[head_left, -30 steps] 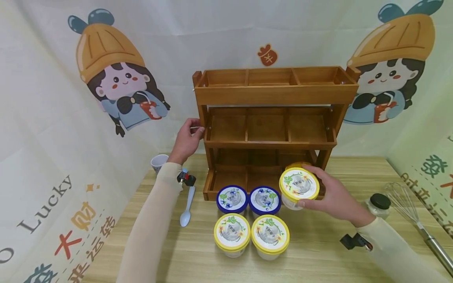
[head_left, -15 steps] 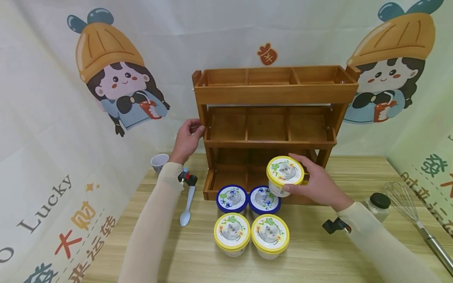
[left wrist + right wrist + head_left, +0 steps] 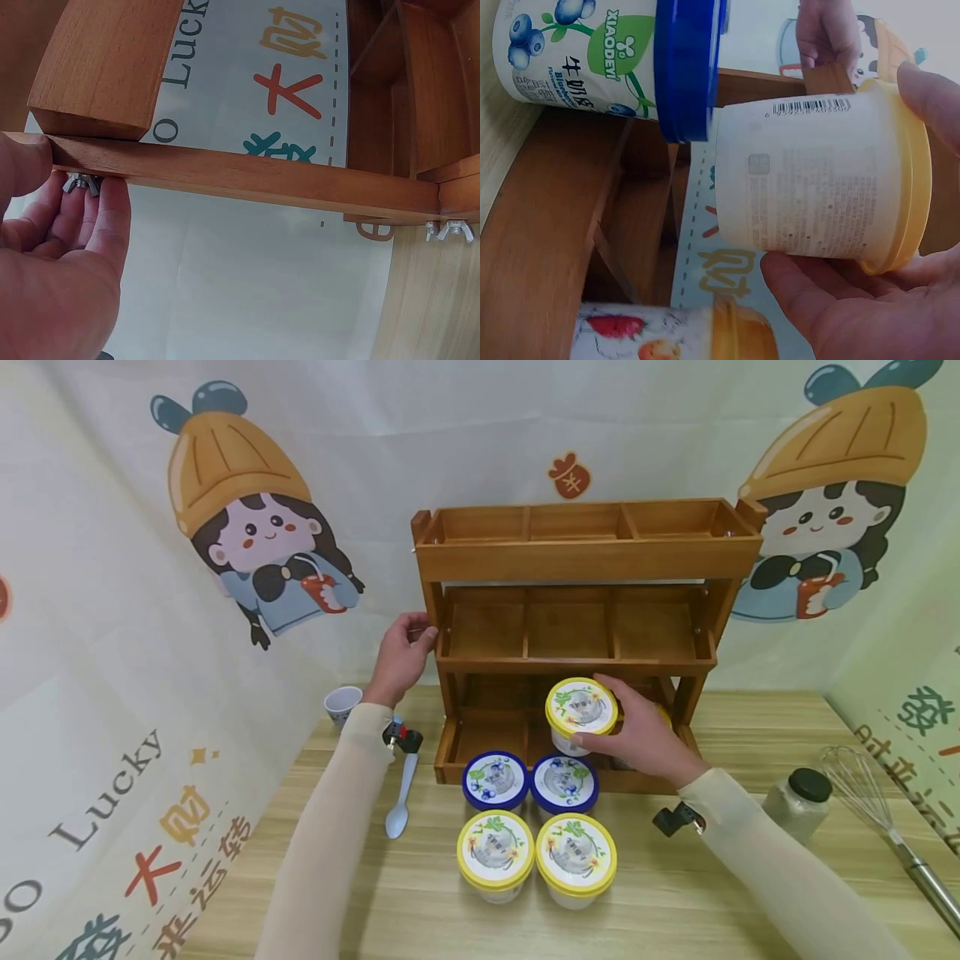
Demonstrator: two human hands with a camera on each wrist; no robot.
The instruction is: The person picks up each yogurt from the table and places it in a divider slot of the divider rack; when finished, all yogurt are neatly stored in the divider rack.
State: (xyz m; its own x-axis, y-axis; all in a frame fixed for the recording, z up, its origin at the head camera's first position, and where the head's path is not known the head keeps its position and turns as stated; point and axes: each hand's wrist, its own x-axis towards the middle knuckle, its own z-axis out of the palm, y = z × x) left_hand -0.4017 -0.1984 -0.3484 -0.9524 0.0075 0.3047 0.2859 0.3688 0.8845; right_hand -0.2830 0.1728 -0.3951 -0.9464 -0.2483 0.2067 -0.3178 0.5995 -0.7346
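1. A light wooden table [image 3: 675, 893] carries everything.
2. A three-tier wooden rack [image 3: 585, 560] stands at the back of it, against the printed backdrop.
3. Two blue-lidded tubs [image 3: 493, 780] sit side by side just in front of the rack's lowest tier.
4. Two yellow-lidded tubs [image 3: 496, 852] stand nearer the viewer, just in front of the blue pair and touching each other.
5. A white spoon [image 3: 400, 797] lies to the left of the tubs.
6. A small white cup [image 3: 342, 703] stands behind the spoon, near the backdrop.
7. A black-capped jar [image 3: 799, 802] stands at the right.
8. A whisk [image 3: 877, 814] lies just beyond the jar, by the right edge.
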